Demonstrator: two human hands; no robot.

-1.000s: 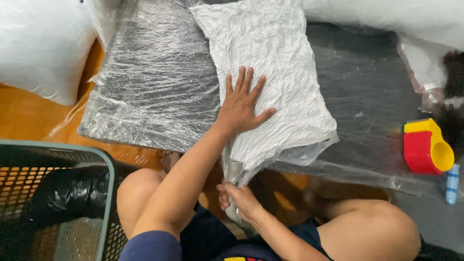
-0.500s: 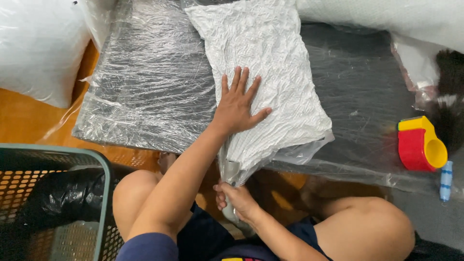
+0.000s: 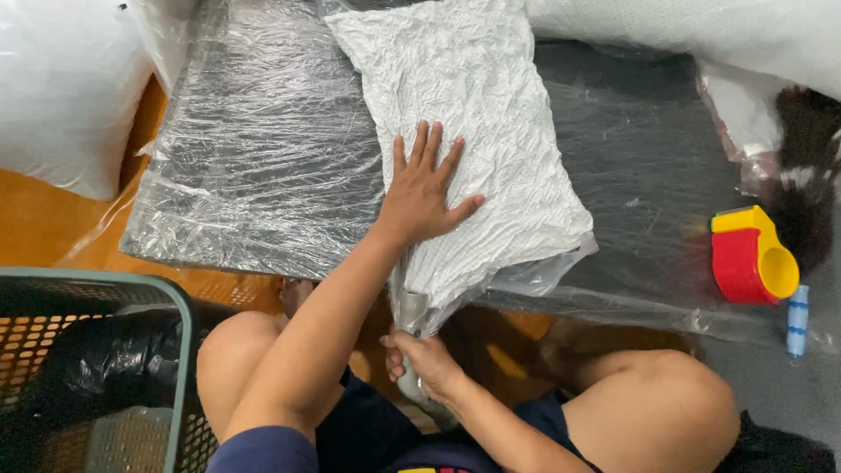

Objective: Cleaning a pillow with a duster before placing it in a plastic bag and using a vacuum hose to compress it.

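A flat, crinkled white pillow sealed in a clear plastic bag [image 3: 477, 140] lies on a dark mat covered with wrinkled plastic film [image 3: 254, 175]. My left hand [image 3: 422, 191] presses flat on the bag's near half, fingers spread. My right hand [image 3: 419, 361] is below the mat's edge, above my lap, closed around a grey tube [image 3: 410, 317] that meets the bag's near corner. The tube's lower end is hidden in that hand.
A green mesh basket [image 3: 105, 289] with a black bag inside stands at lower left. White stuffed bags lie at upper left [image 3: 61, 88] and along the top right [image 3: 701, 35]. A red and yellow plastic device [image 3: 749, 258] and a small blue-white tube [image 3: 795, 320] rest at right.
Both hands keep their places on the bag and the tube. The view has shifted slightly, nothing else has moved.
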